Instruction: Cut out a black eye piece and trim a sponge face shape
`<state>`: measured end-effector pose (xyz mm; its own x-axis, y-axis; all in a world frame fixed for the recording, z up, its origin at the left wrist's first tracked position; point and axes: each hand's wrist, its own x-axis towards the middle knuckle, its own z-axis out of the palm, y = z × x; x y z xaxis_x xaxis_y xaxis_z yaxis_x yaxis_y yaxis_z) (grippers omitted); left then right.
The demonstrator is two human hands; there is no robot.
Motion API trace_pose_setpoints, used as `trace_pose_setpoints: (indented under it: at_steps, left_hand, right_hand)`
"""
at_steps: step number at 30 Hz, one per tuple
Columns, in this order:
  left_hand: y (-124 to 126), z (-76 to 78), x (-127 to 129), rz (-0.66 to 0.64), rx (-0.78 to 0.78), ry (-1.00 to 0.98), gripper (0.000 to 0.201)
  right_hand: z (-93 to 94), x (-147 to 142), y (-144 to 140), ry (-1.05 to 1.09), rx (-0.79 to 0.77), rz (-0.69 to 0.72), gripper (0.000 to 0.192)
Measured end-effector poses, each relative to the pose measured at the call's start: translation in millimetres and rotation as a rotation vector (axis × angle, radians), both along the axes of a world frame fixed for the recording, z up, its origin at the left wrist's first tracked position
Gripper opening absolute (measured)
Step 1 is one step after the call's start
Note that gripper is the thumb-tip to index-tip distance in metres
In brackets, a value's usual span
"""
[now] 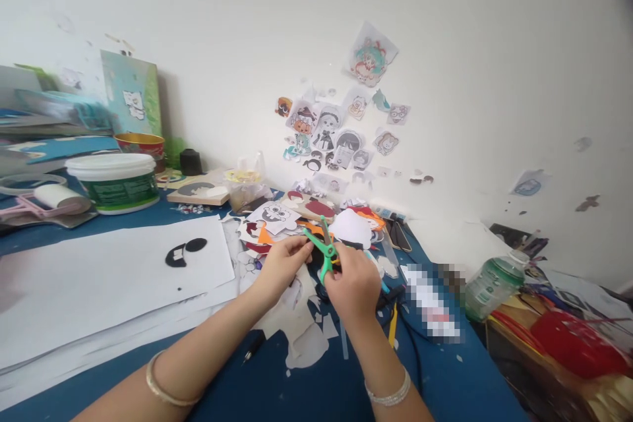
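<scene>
Green-handled scissors [325, 247] are in my right hand [357, 280], with fingers through the loops and the blades spread, pointing away from me. Close to the blades on the left, my left hand [287, 264] pinches thumb and fingers together. Whatever sits in that pinch is too small or hidden to make out; something dark shows just beyond the fingertips. Cut paper scraps [306, 343] lie under and in front of both hands. Farther back is a white paper with a cartoon face [274, 214]. A black paper shape [177, 256] rests on the large white sheet [99, 283] at the left.
On the blue tabletop [188, 382] lie a black pen [254, 347] and a yellow stick [393, 324]. A green-and-white tub [113, 184] stands back left. At the right edge is a plastic bottle [496, 285]. Paper cut-outs [329, 125] cover the wall behind.
</scene>
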<state>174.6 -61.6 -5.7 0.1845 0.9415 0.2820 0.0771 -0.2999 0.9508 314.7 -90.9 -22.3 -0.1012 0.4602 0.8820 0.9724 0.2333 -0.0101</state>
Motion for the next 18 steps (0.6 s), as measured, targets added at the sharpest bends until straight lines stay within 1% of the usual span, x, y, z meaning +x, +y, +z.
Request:
trace_pose_setpoints:
  at_steps: [2, 5, 8, 13, 15, 18]
  left_hand:
    - [0, -0.5, -1, -0.044, 0.029, -0.053, 0.019]
    - [0, 0.2, -2, -0.092, 0.064, -0.093, 0.018]
    - [-2, 0.7, -2, -0.085, 0.096, -0.113, 0.016]
    - [-3, 0.9, -3, -0.080, 0.233, -0.070, 0.013]
    - [-2, 1.3, -4, -0.072, 0.246, -0.055, 0.015]
    - [-2, 2.5, -6, -0.085, 0.223, -0.079, 0.014]
  right_hand:
    - [-1.4, -4, 0, -0.062, -0.023, -0.035, 0.030]
    - [-1.8, -7, -1, -0.096, -0.026, -0.051, 0.030]
    - [-1.3, -11, -2, -0.095, -0.025, -0.078, 0.032]
    - [-1.1, -14, -5, -0.056, -0.029, -0.098, 0.034]
    - [-0.8, -14, -4, -0.045, -0.036, -0.086, 0.035]
    - [0.1, -12, -4, -0.052, -0.059, -0.051, 0.035]
